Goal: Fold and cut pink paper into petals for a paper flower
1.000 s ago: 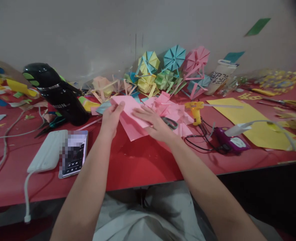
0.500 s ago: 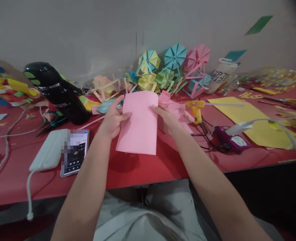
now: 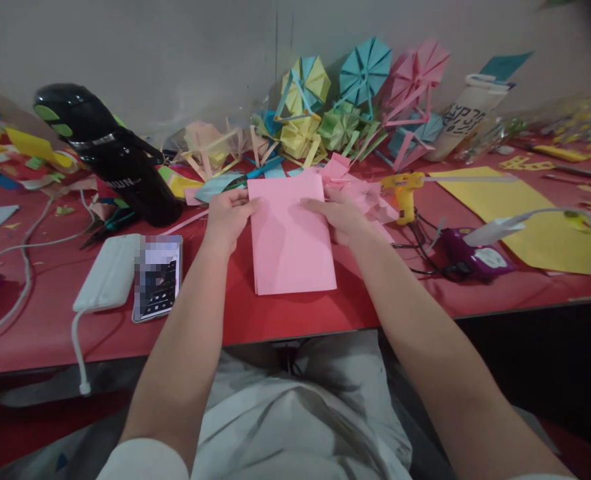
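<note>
We have the pink paper [image 3: 293,247] straight in front of us, between our two hands and over the red table [image 3: 270,327]. Its long axis runs away from our body towards the wall, the near end turned slightly to our right. Our left hand [image 3: 229,219] grips the left edge and our right hand [image 3: 344,217] the right edge, both towards the far end, so neither is clearly nearer. Each thumb lies on the upper face, with the fingers at or behind the edge, partly hidden. The near end sticks out towards us, with no hand on it, and its lower left corner shows more than one layer. We cannot tell whether that end touches the table. The glue gun [image 3: 404,195] lies beyond our right hand, apart from the paper.
</note>
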